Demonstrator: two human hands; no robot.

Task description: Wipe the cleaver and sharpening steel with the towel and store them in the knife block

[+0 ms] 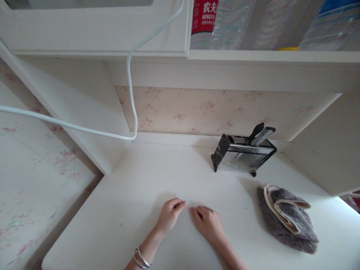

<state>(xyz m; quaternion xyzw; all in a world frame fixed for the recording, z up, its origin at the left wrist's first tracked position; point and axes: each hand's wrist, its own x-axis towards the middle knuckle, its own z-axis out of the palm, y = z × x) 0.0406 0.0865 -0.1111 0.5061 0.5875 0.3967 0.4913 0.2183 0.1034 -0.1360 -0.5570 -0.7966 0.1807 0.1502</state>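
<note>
- White surface [174, 161]: spans near to far; all work items sit on it.
- Cabinet [98, 33] overhead, far left; open shelf [270, 56] next to it, far right.
- Floral wallpaper [180, 108] on far wall, below shelf.
- Folded towel [289, 221], grey-brown w/ cream hem: right side of surface, approx. level w/ hands but well apart. Long axis runs far left to near right; hem loops on its far/upper part.
- Knife holder [243, 159], black w/ clear front: far right, upright, close to far wall. Long axis approx. L–R, nearly parallel to wall.
- Bottles [233, 22] on shelf, clear plastic; 1 w/ red NONGFU label at L end.
- Left hand [169, 214] & right hand [207, 222]: near centre, side by side w/ small gap, no contact betw. them. Fingers loosely curled, nothing visibly gripped. Resting or just above surface, can't tell.
- Step, my read: a pause, no item being worked; any pick-up calls for uncurling fingers & reaching R.
- White cable [136, 120]: hangs in front of cabinet, bends off L.
- Black handle [256, 132] & grey handle [263, 136]: stick up from holder's R half, leaning R.
- Silver bangles [141, 257]: L wrist.
</note>
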